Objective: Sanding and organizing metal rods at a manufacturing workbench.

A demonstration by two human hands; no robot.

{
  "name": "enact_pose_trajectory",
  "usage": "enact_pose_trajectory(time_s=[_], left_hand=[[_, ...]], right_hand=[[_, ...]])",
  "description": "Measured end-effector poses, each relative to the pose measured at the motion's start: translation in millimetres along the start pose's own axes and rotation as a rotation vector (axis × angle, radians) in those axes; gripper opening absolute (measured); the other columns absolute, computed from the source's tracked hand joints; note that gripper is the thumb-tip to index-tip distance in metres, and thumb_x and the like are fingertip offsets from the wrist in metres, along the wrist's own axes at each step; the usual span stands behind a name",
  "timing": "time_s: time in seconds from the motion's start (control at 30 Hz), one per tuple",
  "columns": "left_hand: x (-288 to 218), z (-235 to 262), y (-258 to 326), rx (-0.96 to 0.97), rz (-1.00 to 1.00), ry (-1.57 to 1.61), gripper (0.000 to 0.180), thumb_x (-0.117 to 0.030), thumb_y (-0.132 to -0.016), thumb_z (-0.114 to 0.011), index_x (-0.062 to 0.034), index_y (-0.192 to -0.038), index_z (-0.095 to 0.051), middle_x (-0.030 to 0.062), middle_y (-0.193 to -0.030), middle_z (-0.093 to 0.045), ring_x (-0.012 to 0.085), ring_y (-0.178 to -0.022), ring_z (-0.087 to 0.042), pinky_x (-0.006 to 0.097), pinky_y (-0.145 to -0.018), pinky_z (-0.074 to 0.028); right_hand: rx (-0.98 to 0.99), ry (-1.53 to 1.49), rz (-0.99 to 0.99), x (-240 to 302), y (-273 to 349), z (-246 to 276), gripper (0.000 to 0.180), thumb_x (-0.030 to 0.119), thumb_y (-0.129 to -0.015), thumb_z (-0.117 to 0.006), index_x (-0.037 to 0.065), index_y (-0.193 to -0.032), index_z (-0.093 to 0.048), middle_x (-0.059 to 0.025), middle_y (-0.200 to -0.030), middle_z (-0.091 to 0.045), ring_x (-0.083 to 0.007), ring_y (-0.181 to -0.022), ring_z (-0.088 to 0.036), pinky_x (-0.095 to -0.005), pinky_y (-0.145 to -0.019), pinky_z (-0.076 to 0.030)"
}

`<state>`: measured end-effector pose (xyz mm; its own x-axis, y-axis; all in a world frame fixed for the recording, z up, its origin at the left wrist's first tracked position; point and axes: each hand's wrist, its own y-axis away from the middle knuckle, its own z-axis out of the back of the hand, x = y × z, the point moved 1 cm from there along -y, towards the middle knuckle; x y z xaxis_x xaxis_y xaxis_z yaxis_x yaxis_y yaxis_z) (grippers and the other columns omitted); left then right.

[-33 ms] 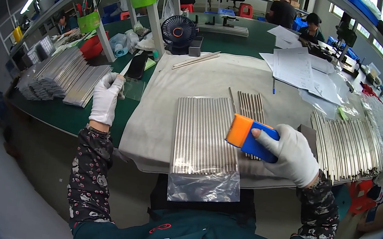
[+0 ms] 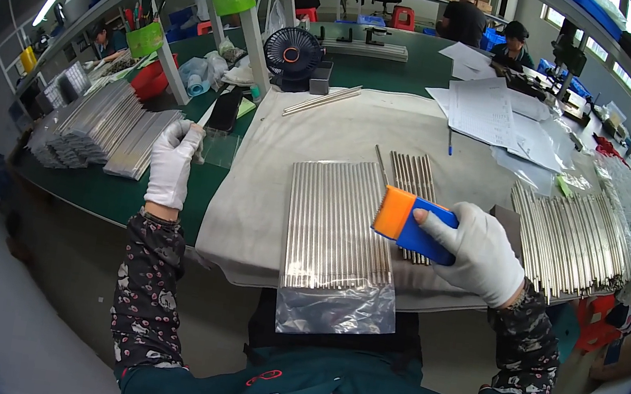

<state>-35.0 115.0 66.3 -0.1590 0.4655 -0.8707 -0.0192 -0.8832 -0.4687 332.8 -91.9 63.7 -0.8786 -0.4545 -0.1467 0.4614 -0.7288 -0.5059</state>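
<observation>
Gripping right hand [image 2: 478, 254]: is holding blue-orange tool [image 2: 415, 234].
Left hand [image 2: 171, 165]: is showing left of bagged rods [image 2: 335, 228]; can't tell grip.

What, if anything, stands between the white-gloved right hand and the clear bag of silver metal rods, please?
Two things: the blue-and-orange tool in the right hand, and a separate row of silver metal rods right of the bag.

A round black fan [image 2: 293, 52] stands on the left. White paper sheets [image 2: 482, 112] lie on the right. Far back is a red plastic stool [image 2: 403, 19].
</observation>
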Motion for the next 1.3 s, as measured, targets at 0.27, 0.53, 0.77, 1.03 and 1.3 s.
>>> enact_pose_trajectory(time_s=[0.27,0.53,0.77,1.03,1.3], left_hand=[[-77.2,-43.6,54.9,0.096,-0.381,0.024,0.012,-0.001,-0.086,-0.064,-0.0035,-0.084,-0.053,-0.0017,-0.080,-0.053,0.0054,-0.071,-0.047,0.019,-0.065,-0.039],[-110.9,-76.5,80.8,0.153,-1.003,-0.420,0.018,-0.002,-0.075,-0.072,-0.0063,-0.081,-0.056,0.0040,-0.073,-0.056,0.0218,-0.062,-0.053,0.031,-0.056,-0.041],[-100.4,-93.9,67.3,0.069,-1.162,-0.531,0.021,-0.003,-0.072,-0.072,-0.0082,-0.087,-0.058,0.0031,-0.077,-0.056,0.0225,-0.065,-0.054,0.033,-0.058,-0.042],[-128.0,-99.3,59.0,-0.004,-1.165,-0.404,0.016,-0.001,-0.077,-0.070,-0.0056,-0.085,-0.056,0.0048,-0.076,-0.056,0.0217,-0.064,-0.053,0.032,-0.057,-0.043],[-124.3,-83.4,49.2,0.336,-1.321,-0.649,0.052,-0.002,-0.070,-0.070,-0.0135,-0.118,-0.054,0.0030,-0.095,-0.056,0.0221,-0.083,-0.056,0.035,-0.066,-0.043]], right_hand=[[-0.017,0.105,-0.226,-18.5,-25.1,-37.2,0.052,0.024,-0.071,-0.072,0.014,-0.120,-0.057,-0.0137,-0.083,-0.053,-0.0288,-0.075,-0.059,-0.0389,-0.061,-0.052],[-0.196,-0.032,-0.459,-28.3,-56.5,-46.4,0.044,0.020,-0.073,-0.070,0.014,-0.115,-0.063,-0.0155,-0.079,-0.055,-0.0325,-0.069,-0.061,-0.0406,-0.063,-0.051],[-0.048,-0.081,-0.649,-42.3,-84.8,-43.0,0.040,0.024,-0.074,-0.066,0.013,-0.112,-0.065,-0.0191,-0.087,-0.062,-0.0354,-0.078,-0.064,-0.0419,-0.072,-0.053],[-0.044,0.152,-0.832,-107.3,-59.3,-96.6,0.033,0.022,-0.073,-0.066,0.011,-0.104,-0.061,-0.0185,-0.087,-0.061,-0.0361,-0.081,-0.064,-0.0447,-0.070,-0.052],[0.054,0.403,-0.726,-109.3,-39.7,-99.2,0.059,0.035,-0.068,-0.075,0.011,-0.117,-0.056,-0.0157,-0.102,-0.057,-0.0306,-0.098,-0.058,-0.0419,-0.080,-0.050]])
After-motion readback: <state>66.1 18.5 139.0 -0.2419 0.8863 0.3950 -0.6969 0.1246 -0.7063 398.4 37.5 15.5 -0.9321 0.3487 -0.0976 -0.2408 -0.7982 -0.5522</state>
